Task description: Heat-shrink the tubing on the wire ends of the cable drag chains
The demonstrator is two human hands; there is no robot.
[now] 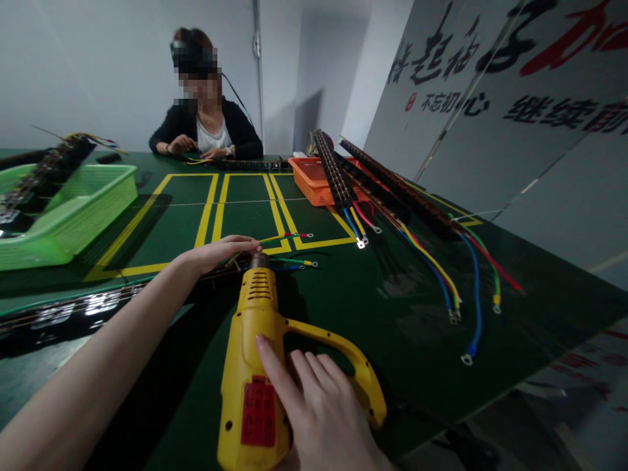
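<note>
My right hand [326, 405] is wrapped around a yellow heat gun [252, 340], its index finger lying along the casing above a red label. The gun's metal nozzle [260, 260] points away from me, close by the fingertips of my left hand [223, 254]. My left fingers are closed on thin coloured wires, and a yellow-green wire [282, 238] with a red-sleeved ring terminal sticks out past them. Below it lie a green wire and a blue wire [289, 267], also with ring lugs. These wires run from a long black wiring strip [98, 304] under my left forearm.
A green basket [93, 209] holding a similar strip stands at left. Beyond the yellow tape outlines, an orange basket [311, 183] carries several strips, whose lugged cables [473, 288] hang over the table [373, 340] at right. A co-worker [206, 124] sits across, hands on another strip.
</note>
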